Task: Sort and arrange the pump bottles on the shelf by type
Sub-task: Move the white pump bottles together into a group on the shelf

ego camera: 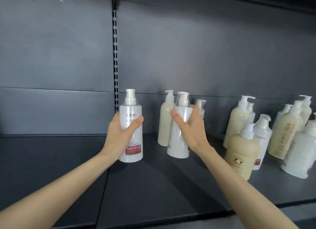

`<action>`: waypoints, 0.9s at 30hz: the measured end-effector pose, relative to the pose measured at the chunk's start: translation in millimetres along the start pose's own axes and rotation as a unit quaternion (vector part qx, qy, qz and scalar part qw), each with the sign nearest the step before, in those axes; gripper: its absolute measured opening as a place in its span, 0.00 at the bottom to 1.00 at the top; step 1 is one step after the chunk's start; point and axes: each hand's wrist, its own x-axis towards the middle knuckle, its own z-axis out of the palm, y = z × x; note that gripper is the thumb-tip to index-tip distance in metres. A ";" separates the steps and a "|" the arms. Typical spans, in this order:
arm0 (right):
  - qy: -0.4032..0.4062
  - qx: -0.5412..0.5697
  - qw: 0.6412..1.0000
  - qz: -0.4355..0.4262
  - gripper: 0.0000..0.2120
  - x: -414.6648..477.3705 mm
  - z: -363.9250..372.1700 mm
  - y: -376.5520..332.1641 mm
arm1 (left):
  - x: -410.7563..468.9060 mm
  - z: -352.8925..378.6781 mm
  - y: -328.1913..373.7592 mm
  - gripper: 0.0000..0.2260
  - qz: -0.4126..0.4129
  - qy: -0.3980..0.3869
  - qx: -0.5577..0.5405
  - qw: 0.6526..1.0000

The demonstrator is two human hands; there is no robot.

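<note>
My left hand (120,134) grips a tall white pump bottle with a red label (132,109), held upright just above the dark shelf (153,186). My right hand (189,129) is wrapped around a second white pump bottle (178,143) of the same shape, its label turned away. Just behind it stands a cream-coloured pump bottle (165,124), and a small white bottle (201,104) peeks out behind my fingers. At the right a mixed group stands: a squat cream bottle with a cow picture (242,153), another white red-label bottle (261,139), and several tall cream bottles (287,133).
A slotted upright rail (116,57) splits the grey back panel. The shelf's left section (51,160) holds no bottles. The shelf's front edge (171,216) runs below my forearms. A pale bottle (301,153) sits at the far right edge.
</note>
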 end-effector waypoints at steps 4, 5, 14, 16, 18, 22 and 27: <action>-0.045 0.017 0.999 -0.016 0.23 -21.1 17.9 -21.7 | -40.7 -29.8 19.0 0.15 -0.016 0.021 0.039 0.999; -0.059 0.023 0.998 -0.017 0.23 -27.5 23.7 -27.6 | -50.9 -38.5 22.3 0.16 -0.020 0.030 0.046 0.998; -0.171 0.043 0.983 -0.047 0.23 -89.5 94.8 -100.4 | -120.1 -138.5 54.3 0.10 -0.028 0.140 0.100 0.985; -0.181 0.046 0.981 -0.060 0.23 -98.6 110.0 -121.1 | -126.8 -163.6 62.9 0.12 -0.026 0.153 0.101 0.983; -0.186 0.056 0.978 -0.072 0.23 -106.6 126.3 -140.5 | -131.4 -189.6 70.9 0.16 -0.020 0.157 0.102 0.982; -0.197 0.081 0.974 -0.073 0.23 -126.5 169.2 -176.8 | -141.9 -246.9 84.7 0.20 -0.014 0.161 0.108 0.981; -0.196 0.079 0.975 -0.067 0.24 -157.8 239.4 -220.0 | -154.0 -330.2 90.0 0.12 -0.015 0.150 0.127 0.980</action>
